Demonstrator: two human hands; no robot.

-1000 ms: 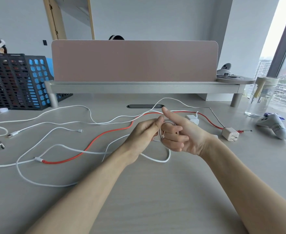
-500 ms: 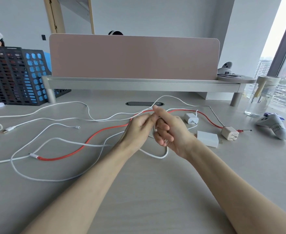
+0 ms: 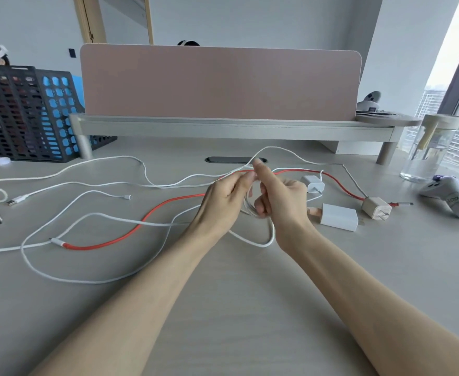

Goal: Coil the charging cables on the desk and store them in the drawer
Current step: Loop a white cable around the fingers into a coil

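My left hand (image 3: 223,202) and my right hand (image 3: 280,202) meet at the middle of the desk. Between them is a small coil of white cable (image 3: 248,204), looped around my right fingers while my left fingers pinch its strand. The cable's free length (image 3: 266,243) droops below my hands and runs left in a wide loop across the desk. A red cable (image 3: 109,242) lies under it, running from the left to the right side. More white cables (image 3: 92,184) sprawl across the left half. No drawer is in view.
Three chargers lie right of my hands: a small white one (image 3: 313,183), a white block (image 3: 338,217) and a beige one (image 3: 375,207). A game controller (image 3: 450,196) and a glass jar (image 3: 429,150) stand at the right. A desk shelf (image 3: 223,127) and black file racks (image 3: 19,115) line the back.
My hands have stayed together at the desk's middle, and my right fingers have curled further around the coil. The white loop on the left has been drawn in a little.
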